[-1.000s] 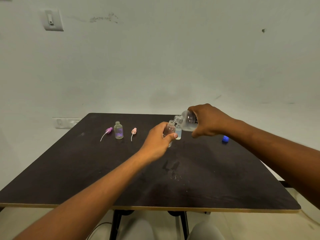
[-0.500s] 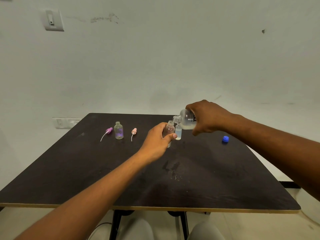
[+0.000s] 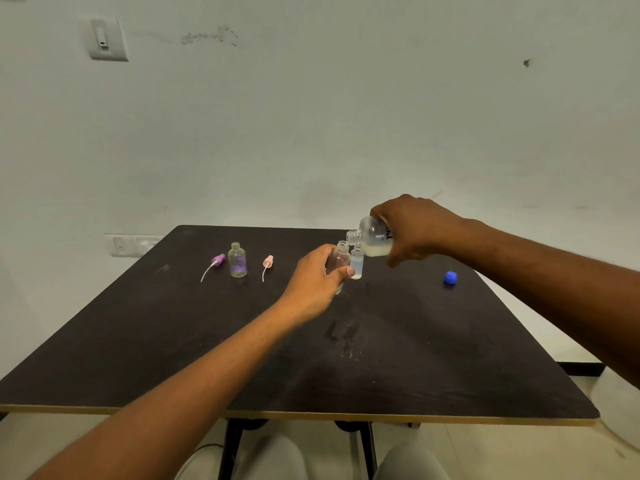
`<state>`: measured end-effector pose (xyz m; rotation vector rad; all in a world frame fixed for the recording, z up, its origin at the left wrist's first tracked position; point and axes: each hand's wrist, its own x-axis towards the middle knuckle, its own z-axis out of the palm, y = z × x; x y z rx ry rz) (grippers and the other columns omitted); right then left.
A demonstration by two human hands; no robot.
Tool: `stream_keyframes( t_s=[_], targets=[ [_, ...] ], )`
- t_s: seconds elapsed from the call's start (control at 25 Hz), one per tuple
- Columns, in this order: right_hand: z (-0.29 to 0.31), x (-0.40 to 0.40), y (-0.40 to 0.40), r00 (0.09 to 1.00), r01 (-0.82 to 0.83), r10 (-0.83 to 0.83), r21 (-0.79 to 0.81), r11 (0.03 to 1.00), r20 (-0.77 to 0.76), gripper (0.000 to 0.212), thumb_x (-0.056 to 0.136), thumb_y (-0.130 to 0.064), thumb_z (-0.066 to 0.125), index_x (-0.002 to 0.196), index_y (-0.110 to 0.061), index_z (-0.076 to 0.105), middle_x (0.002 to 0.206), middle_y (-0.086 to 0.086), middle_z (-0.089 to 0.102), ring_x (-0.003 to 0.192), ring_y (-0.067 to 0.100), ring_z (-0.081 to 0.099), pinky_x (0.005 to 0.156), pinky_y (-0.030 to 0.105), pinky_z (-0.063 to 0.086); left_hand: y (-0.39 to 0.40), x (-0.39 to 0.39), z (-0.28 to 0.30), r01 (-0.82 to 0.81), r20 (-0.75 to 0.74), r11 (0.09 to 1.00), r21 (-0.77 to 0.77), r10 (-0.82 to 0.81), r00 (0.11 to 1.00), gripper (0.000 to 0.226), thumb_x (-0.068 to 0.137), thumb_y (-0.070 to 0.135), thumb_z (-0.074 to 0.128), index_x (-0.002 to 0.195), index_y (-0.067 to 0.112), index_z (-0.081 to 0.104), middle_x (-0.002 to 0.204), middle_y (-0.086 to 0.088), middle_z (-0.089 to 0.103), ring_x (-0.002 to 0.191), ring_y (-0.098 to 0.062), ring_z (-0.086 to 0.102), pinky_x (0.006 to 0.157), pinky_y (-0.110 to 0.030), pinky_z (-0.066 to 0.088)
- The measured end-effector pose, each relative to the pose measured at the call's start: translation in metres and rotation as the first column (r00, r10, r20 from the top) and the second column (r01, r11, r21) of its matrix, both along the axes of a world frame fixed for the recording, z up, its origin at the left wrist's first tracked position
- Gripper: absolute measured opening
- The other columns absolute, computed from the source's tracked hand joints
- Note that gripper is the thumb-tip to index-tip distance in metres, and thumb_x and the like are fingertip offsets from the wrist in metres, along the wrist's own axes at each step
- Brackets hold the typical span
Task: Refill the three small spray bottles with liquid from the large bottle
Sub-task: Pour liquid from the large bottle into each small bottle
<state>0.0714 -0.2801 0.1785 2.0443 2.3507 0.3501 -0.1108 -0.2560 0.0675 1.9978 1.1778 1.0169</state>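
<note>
My left hand (image 3: pixel 317 277) grips a small clear spray bottle (image 3: pixel 338 259) with its top off, standing on the dark table (image 3: pixel 138 341). My right hand (image 3: pixel 415 228) holds the large clear bottle (image 3: pixel 372 237) tilted on its side, with its open neck just over the small bottle's mouth. Milky liquid lies in the large bottle's lower side. A second small bottle (image 3: pixel 357 263), bluish, stands right behind the gripped one. A third small bottle (image 3: pixel 237 260), with a purple tint, stands open at the left.
A purple spray top (image 3: pixel 216 261) with its tube lies left of the purple-tinted bottle, and a pink spray top (image 3: pixel 267 263) lies to its right. A blue cap (image 3: pixel 450 278) sits at the right of the table. Wet smears (image 3: pixel 343 336) mark the table's middle.
My right hand has lifted the large bottle a little and tipped it further over the small bottle's mouth. My left hand stays around the small bottle.
</note>
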Motion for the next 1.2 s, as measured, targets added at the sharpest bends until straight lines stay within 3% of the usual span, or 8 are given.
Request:
stream_keyframes(
  t_s=[0.52, 0.96, 1.2],
  targets=[
    [0.0065, -0.0061, -0.0027, 1.000, 0.002, -0.002, -0.016, 1.000, 0.025, 0.056, 0.068, -0.032, 0.090, 0.102, -0.027, 0.046, 0.099, -0.003, 0.056, 0.089, 0.019, 0.054, 0.066, 0.028, 0.037, 0.0001, -0.0007, 0.0006, -0.011, 0.009, 1.000, 0.001, 0.011, 1.000, 0.029, 0.097, 0.030, 0.067, 0.122, 0.020, 0.058, 0.115, 0.005, 0.061, 0.105, -0.012, 0.059, 0.084, -0.023, 0.043],
    [0.0061, -0.0072, -0.0008, 0.999, 0.012, -0.011, -0.021, 1.000, 0.047, 0.056, 0.065, -0.032, 0.091, 0.105, -0.025, 0.053, 0.100, -0.002, 0.060, 0.089, 0.019, 0.057, 0.068, 0.030, 0.041, -0.0005, -0.0014, -0.0009, -0.005, 0.014, 1.000, 0.001, 0.005, 1.000, 0.029, 0.096, 0.030, 0.068, 0.122, 0.018, 0.059, 0.114, 0.004, 0.061, 0.103, -0.013, 0.060, 0.077, -0.019, 0.043],
    [0.0075, -0.0078, 0.0009, 0.999, 0.009, -0.008, -0.025, 1.000, 0.046, 0.054, 0.065, -0.031, 0.090, 0.102, -0.025, 0.052, 0.097, -0.002, 0.059, 0.086, 0.019, 0.057, 0.066, 0.030, 0.041, -0.0002, -0.0019, -0.0005, -0.004, 0.024, 1.000, 0.000, 0.004, 1.000, 0.033, 0.096, 0.030, 0.068, 0.125, 0.016, 0.059, 0.119, 0.001, 0.063, 0.107, -0.015, 0.060, 0.085, -0.025, 0.044]
  ],
)
